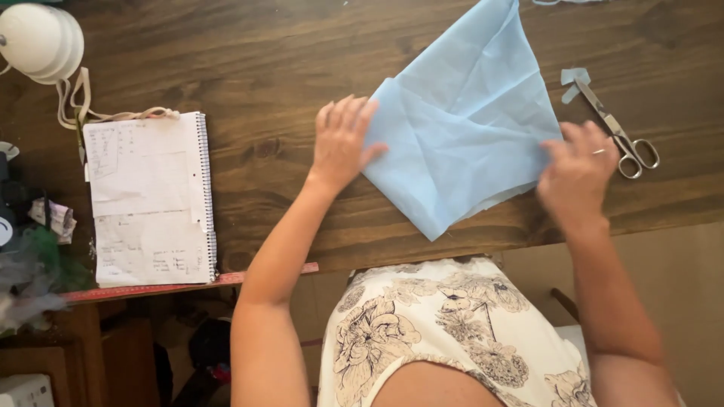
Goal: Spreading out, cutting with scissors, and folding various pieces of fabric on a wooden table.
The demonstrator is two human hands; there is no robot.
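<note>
Two hands, left hand [343,143], right hand [577,172], flat on pale blue fabric [467,128].

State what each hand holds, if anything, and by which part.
The left hand rests flat on the left corner of the light blue fabric, pressing rather than gripping. The right hand pinches its right corner.

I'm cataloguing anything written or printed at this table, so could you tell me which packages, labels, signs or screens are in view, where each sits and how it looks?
No packages, signs or screens show clearly.
Spiral notebook: left on the wooden table, well left of the left hand; white rectangular pages with faint handwriting, wire spiral on its right edge.
Crumpled printed paper: left edge, beside the notebook; small, whitish.
</note>
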